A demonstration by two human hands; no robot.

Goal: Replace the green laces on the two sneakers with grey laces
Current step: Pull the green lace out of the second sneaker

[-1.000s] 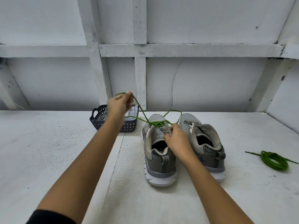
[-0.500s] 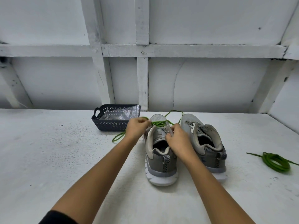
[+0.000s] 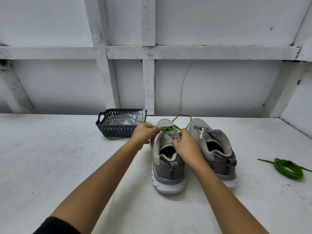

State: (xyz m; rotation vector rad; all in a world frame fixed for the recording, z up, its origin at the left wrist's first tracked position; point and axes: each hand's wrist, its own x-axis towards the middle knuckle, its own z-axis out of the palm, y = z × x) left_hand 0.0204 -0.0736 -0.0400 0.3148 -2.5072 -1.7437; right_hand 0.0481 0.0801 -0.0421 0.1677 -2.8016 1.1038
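Two grey sneakers stand side by side on the white table, heels toward me. The left sneaker (image 3: 167, 166) still carries a green lace (image 3: 168, 128) across its front eyelets. My left hand (image 3: 145, 133) pinches this lace just left of the shoe; its free end loops out over the dark basket. My right hand (image 3: 184, 146) grips the left sneaker's tongue and upper edge. The right sneaker (image 3: 214, 149) has no lace in its eyelets. A second green lace (image 3: 287, 168) lies coiled on the table at the right.
A dark perforated basket (image 3: 118, 130) holding a clear plastic bag stands behind my left hand, near the white wall. The wall with its wooden framing closes off the table's far edge.
My left hand came down from its raised position to the shoe's left side, and the lace's free end swung out over the basket. My right hand stayed on the tongue.
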